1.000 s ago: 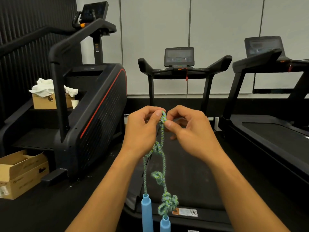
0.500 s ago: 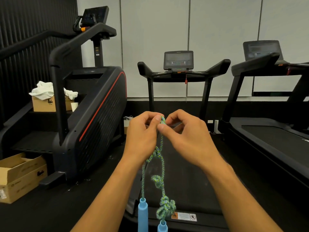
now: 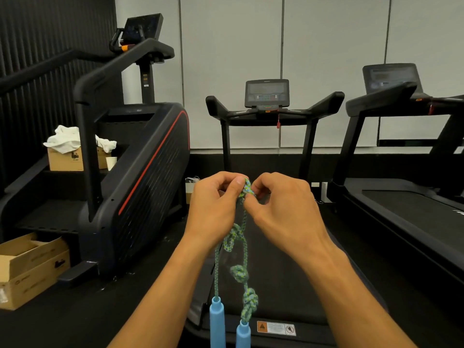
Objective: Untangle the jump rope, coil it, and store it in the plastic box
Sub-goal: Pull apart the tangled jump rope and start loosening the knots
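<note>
- The fingers of the left hand (image 3: 213, 209) and the right hand (image 3: 283, 212) are curled, pinching the top knot of the jump rope (image 3: 244, 249) between the thumbs and fingertips; the knot is mostly hidden by them.
- The rope hangs in two strands with three more knots lower down.
- Its two blue handles (image 3: 217, 322) are cut off by the bottom edge.
- Behind them stands a treadmill (image 3: 273, 114).
- No plastic box can be made out; cardboard boxes (image 3: 30, 270) sit at the left.
</note>
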`<action>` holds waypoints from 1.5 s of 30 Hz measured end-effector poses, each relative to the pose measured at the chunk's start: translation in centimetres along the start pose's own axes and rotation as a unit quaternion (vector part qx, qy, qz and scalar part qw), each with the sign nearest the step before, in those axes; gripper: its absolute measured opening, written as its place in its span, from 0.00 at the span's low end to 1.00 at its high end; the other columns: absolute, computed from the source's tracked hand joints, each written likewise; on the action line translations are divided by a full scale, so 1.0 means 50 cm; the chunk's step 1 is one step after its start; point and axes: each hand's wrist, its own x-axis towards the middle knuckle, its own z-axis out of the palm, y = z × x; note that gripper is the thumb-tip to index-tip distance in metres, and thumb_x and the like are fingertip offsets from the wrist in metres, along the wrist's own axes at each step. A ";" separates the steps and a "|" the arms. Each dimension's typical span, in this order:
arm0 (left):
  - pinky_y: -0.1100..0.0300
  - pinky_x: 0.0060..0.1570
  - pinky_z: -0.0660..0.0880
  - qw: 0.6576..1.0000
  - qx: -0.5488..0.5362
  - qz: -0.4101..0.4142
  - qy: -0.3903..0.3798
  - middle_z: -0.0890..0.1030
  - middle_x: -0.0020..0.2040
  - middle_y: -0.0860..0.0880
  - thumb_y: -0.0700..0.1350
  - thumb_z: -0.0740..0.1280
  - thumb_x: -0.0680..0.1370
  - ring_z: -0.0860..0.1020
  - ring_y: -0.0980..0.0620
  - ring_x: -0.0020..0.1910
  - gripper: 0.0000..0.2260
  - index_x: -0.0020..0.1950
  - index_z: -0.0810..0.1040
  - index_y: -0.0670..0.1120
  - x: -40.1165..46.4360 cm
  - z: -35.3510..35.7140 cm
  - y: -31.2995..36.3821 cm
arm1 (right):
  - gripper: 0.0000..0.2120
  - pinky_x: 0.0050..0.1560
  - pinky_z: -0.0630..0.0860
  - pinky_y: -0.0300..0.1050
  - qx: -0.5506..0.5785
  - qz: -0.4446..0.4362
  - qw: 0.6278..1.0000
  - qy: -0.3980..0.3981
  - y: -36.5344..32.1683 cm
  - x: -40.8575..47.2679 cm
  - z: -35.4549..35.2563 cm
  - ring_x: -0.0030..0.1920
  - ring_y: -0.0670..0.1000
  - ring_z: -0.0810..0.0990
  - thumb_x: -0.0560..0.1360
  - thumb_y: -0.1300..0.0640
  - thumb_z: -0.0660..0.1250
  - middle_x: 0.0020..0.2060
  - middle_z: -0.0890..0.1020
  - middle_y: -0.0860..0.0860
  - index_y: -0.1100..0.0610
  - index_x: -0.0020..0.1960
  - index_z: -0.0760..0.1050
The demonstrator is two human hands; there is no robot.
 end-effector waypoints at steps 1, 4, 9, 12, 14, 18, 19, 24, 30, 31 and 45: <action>0.42 0.55 0.80 1.000 0.003 -0.002 -0.002 0.86 0.45 0.49 0.44 0.67 0.80 0.85 0.48 0.48 0.07 0.49 0.85 0.48 0.000 -0.001 0.001 | 0.07 0.39 0.78 0.52 0.003 -0.010 1.000 0.005 0.000 0.001 0.001 0.35 0.47 0.77 0.73 0.48 0.66 0.35 0.78 0.46 0.50 0.40 0.76; 0.44 0.56 0.80 1.000 -0.013 -0.014 -0.014 0.87 0.46 0.47 0.42 0.65 0.81 0.85 0.48 0.49 0.08 0.51 0.84 0.45 0.001 -0.008 -0.001 | 0.08 0.37 0.77 0.48 0.051 -0.030 0.998 0.016 0.000 0.003 0.001 0.34 0.47 0.77 0.73 0.50 0.67 0.33 0.78 0.47 0.52 0.38 0.77; 0.66 0.37 0.73 0.999 -0.026 -0.022 -0.013 0.84 0.35 0.54 0.42 0.65 0.82 0.78 0.63 0.34 0.09 0.50 0.84 0.44 0.002 -0.011 0.000 | 0.03 0.33 0.80 0.46 0.311 0.075 0.948 0.007 -0.001 0.011 0.002 0.33 0.50 0.82 0.74 0.60 0.71 0.32 0.82 0.50 0.54 0.42 0.81; 0.65 0.37 0.73 1.000 -0.002 -0.013 -0.004 0.83 0.35 0.55 0.44 0.65 0.82 0.78 0.62 0.35 0.08 0.50 0.84 0.46 0.006 -0.010 -0.007 | 0.03 0.31 0.79 0.45 0.369 0.116 0.922 -0.005 0.007 0.011 0.010 0.31 0.48 0.82 0.75 0.61 0.70 0.30 0.82 0.50 0.54 0.43 0.80; 0.70 0.33 0.68 1.000 0.006 -0.021 -0.005 0.79 0.29 0.59 0.44 0.64 0.82 0.74 0.64 0.29 0.08 0.50 0.84 0.46 0.006 -0.013 -0.012 | 0.02 0.32 0.80 0.45 0.358 0.111 0.927 -0.008 0.010 0.010 0.012 0.32 0.49 0.83 0.76 0.60 0.71 0.32 0.82 0.49 0.54 0.45 0.80; 0.67 0.33 0.67 1.000 0.006 -0.018 0.000 0.77 0.31 0.56 0.45 0.64 0.82 0.71 0.63 0.29 0.08 0.48 0.82 0.47 0.008 -0.020 -0.013 | 0.03 0.34 0.81 0.46 0.334 0.108 0.937 0.001 0.013 0.011 0.018 0.37 0.50 0.83 0.77 0.58 0.70 0.37 0.82 0.48 0.51 0.46 0.79; 0.66 0.34 0.67 1.000 0.005 -0.016 -0.001 0.77 0.31 0.57 0.45 0.64 0.82 0.71 0.63 0.29 0.08 0.47 0.82 0.47 0.007 -0.020 -0.011 | 0.03 0.34 0.82 0.47 0.337 0.110 0.935 0.005 0.013 0.011 0.020 0.37 0.50 0.83 0.77 0.58 0.70 0.37 0.81 0.48 0.51 0.47 0.79; 0.69 0.34 0.68 1.000 -0.001 -0.002 -0.013 0.77 0.31 0.59 0.43 0.64 0.82 0.72 0.64 0.30 0.08 0.45 0.81 0.50 0.002 -0.015 0.002 | 0.03 0.39 0.82 0.49 0.402 0.144 0.904 0.015 0.008 0.011 0.030 0.33 0.47 0.80 0.78 0.61 0.67 0.31 0.79 0.51 0.55 0.48 0.79; 0.68 0.36 0.73 0.998 -0.062 -0.014 -0.022 0.82 0.38 0.50 0.41 0.67 0.81 0.77 0.61 0.35 0.06 0.47 0.83 0.46 -0.001 -0.020 0.017 | 0.05 0.48 0.81 0.58 0.452 0.199 0.869 -0.024 0.001 0.004 0.048 0.46 0.59 0.84 0.79 0.57 0.68 0.47 0.83 0.58 0.52 0.54 0.76; 0.64 0.37 0.75 0.997 -0.068 -0.017 -0.025 0.83 0.40 0.47 0.41 0.67 0.80 0.79 0.57 0.37 0.06 0.47 0.83 0.46 -0.003 -0.021 0.019 | 0.08 0.48 0.82 0.59 0.475 0.207 0.853 -0.061 -0.001 0.001 0.047 0.44 0.59 0.84 0.79 0.57 0.68 0.49 0.83 0.59 0.53 0.57 0.75; 0.65 0.35 0.67 0.996 -0.056 -0.066 -0.037 0.80 0.39 0.48 0.42 0.58 0.84 0.73 0.62 0.30 0.13 0.48 0.81 0.46 0.003 -0.043 0.023 | 0.08 0.28 0.55 0.42 0.495 0.233 0.815 -0.192 0.027 0.009 -0.004 0.26 0.46 0.60 0.78 0.65 0.65 0.29 0.69 0.51 0.62 0.51 0.83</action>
